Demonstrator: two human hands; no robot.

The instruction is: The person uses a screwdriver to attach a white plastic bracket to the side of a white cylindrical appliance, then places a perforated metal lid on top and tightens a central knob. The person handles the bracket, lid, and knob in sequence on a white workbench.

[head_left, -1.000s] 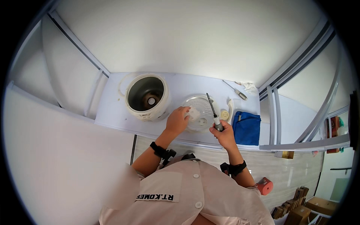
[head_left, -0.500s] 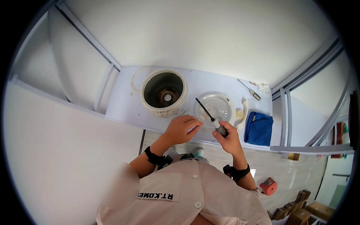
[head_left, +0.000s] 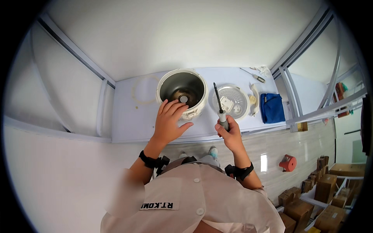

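I have the left hand (head_left: 169, 120) at the front of the pot (head_left: 194, 112), its fingers long and a little apart, the thumb spread well away; the fingertips overlap the near rim and part of the dark mouth, though I cannot tell from above whether they touch. I see nothing held there. My right hand (head_left: 228, 132) has its fingers wrapped round the grip of a screwdriver (head_left: 222, 117), with the shaft pointing away from the body and overlapping the left rim of the round lid (head_left: 239, 93). The pot stands upright on the table (head_left: 126, 124), left of the lid, with its mouth facing up. I judge the bare tip to be my main worry: a careless swing to the left could scrape the pot or catch the other hand, and a dip could scratch the lid or knock the loose white part (head_left: 227, 105) lying on it. A hard push on the near rim could slide or tip the pot. As for edges, the table's front edge runs close under both hands, so anything nudged toward the body might drop to the floor. The gap between pot and lid is narrow; to the right, the curved handle (head_left: 255, 110), blue pouch (head_left: 272, 108) and frame post (head_left: 294, 93) crowd the way. My broadest room is left of the pot, where a pale ring (head_left: 133, 92) lies, partly hidden behind it.
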